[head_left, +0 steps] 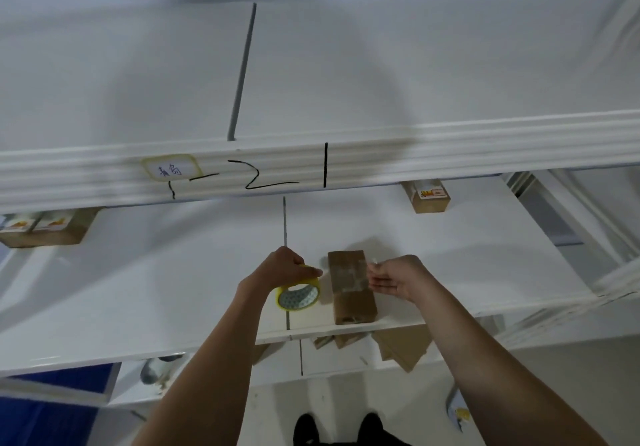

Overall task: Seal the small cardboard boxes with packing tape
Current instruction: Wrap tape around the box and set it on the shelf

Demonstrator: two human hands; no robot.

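Now the fingers of the left hand (289,265) are curled over the top of the tape roll (298,291), with the thumb on its yellow rim, so this hand grips the roll and holds it just left of the box (350,286). The roll is tilted, and its open core faces the camera. The right hand (394,277) is just right of the box; its thumb and fingers (375,267) pinch something small and clear at the box's right edge, which looks like the free end of the tape, but the frame is too blurred to be sure. A shiny band of tape lies across the middle of the box top.

The box is a small brown carton. It lies flat on the white shelf (173,289), near the front edge, with its long side running away from the person. A thin dark seam in the shelf runs just left of the box, behind the roll.

Farther back and to the right of the box, a labelled carton (429,198) stands partly under the upper shelf rail (381,158). Far to the left of the box, two more cartons (45,227) stand side by side. On the rail above the box are a small label (171,168) and black marker strokes. Below the box, under the shelf edge, flat cardboard pieces (398,345) lie on a lower level. Below these, the person's dark shoes (341,426) are on the floor.
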